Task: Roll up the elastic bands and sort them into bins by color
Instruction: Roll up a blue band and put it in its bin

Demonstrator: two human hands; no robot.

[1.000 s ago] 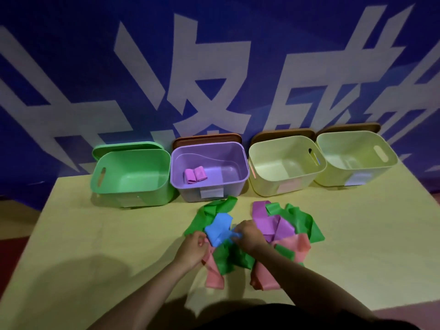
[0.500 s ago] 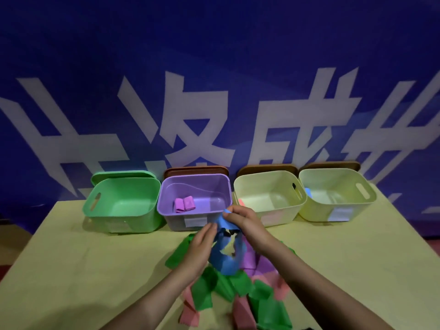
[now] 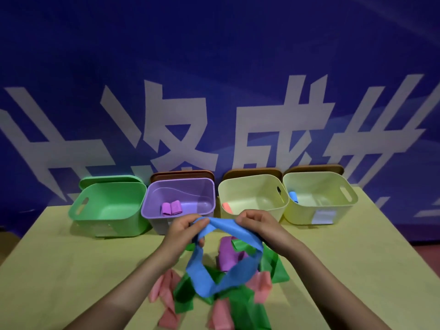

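Left hand (image 3: 184, 228) and right hand (image 3: 258, 222) each pinch the top of the blue band (image 3: 214, 279), which hangs as an open loop above the pile of loose bands (image 3: 228, 298) on the table (image 3: 71, 270). Step in hand: straightening before rolling. Next, likely: flatten, roll tight, drop into the far-right bin (image 3: 333, 210), where a blue roll (image 3: 293, 196) lies.
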